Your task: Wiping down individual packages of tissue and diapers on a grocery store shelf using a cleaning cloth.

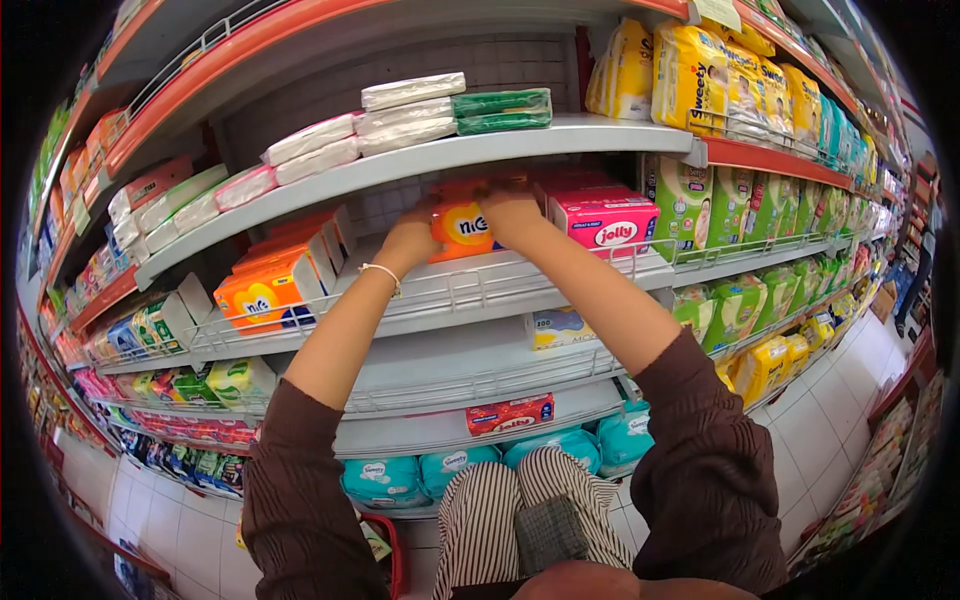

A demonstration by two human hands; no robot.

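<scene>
An orange tissue pack (456, 229) stands on the middle shelf, its front facing me. My left hand (411, 240) grips its left side, with the fingertips blurred. Around the upper right of the same pack is my right hand (513, 213), covering part of its printed front. Just right of that hand sit pink Jolly tissue packs (604, 216). Farther left along the shelf, a row of similar orange tissue packs (262, 289) stands behind the wire rail. Whatever lies behind the held pack is mostly hidden.
A wire rail (469, 289) runs along the shelf's front edge. Above, a grey shelf (420, 161) carries white and green flat packs (502, 111). Diaper packs (686, 71) fill the right side. Teal packs (386, 480) lie low near my knees, and a red basket (394, 559) is on the floor.
</scene>
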